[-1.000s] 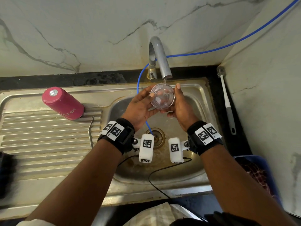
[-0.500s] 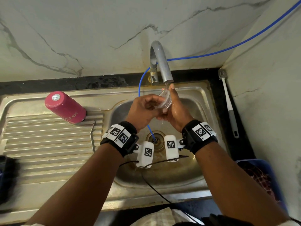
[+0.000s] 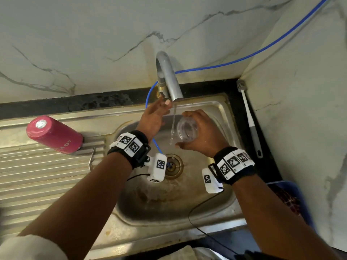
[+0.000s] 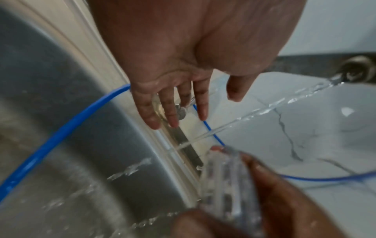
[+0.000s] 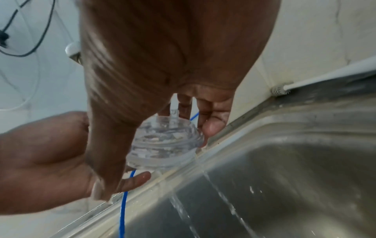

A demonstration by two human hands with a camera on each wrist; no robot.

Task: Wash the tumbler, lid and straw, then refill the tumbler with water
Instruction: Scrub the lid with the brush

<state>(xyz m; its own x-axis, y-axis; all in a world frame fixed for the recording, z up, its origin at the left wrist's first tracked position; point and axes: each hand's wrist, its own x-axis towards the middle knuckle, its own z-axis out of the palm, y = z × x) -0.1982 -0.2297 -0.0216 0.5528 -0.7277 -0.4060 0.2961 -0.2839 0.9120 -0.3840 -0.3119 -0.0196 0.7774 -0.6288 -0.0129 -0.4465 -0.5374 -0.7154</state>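
Head camera looks down on the sink (image 3: 216, 209); both close wrist cameras share its basin and stream.

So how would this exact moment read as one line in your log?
right hand: holds clear lid | left hand: open, by tap | water running | pink tumbler: on drainboard

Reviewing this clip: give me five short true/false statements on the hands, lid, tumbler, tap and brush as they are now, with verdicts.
1. The right hand holds the clear lid. True.
2. The left hand grips the lid too. False: it is open, fingers straight, near the tap.
3. Water runs from the tap. True.
4. The pink tumbler is in the sink basin. False: it is on the draining board.
5. The bottle brush lies right of the sink. True.
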